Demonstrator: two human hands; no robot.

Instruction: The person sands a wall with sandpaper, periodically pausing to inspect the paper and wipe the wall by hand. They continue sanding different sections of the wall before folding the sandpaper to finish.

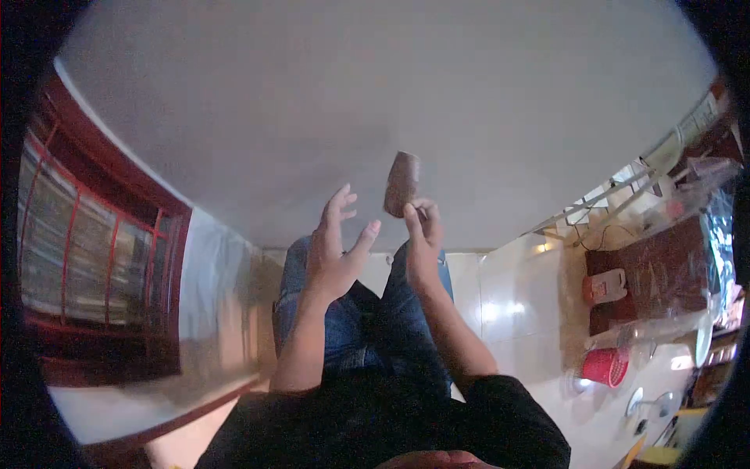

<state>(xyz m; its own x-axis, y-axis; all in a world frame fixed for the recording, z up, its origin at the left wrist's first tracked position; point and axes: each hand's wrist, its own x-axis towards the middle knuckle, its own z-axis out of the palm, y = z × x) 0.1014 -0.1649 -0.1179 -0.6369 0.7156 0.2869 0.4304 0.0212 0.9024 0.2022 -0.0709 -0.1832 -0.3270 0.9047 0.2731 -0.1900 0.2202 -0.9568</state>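
Note:
A brown, slightly curved rectangular piece that looks like sandpaper (401,184) stands up in front of the pale grey wall (484,102). My right hand (423,234) pinches its lower edge between thumb and fingers. To the left of it, my left hand (339,246) is raised with the thumb and fingers apart, and nothing is in it. Both hands are above my knees in blue jeans (344,316), close to the wall.
A red-framed barred window (101,242) fills the left side. On the right are a pale tiled floor (500,313), a red basket (605,367), a dark red table (664,266) with a white container (608,287), and a standing fan (652,404).

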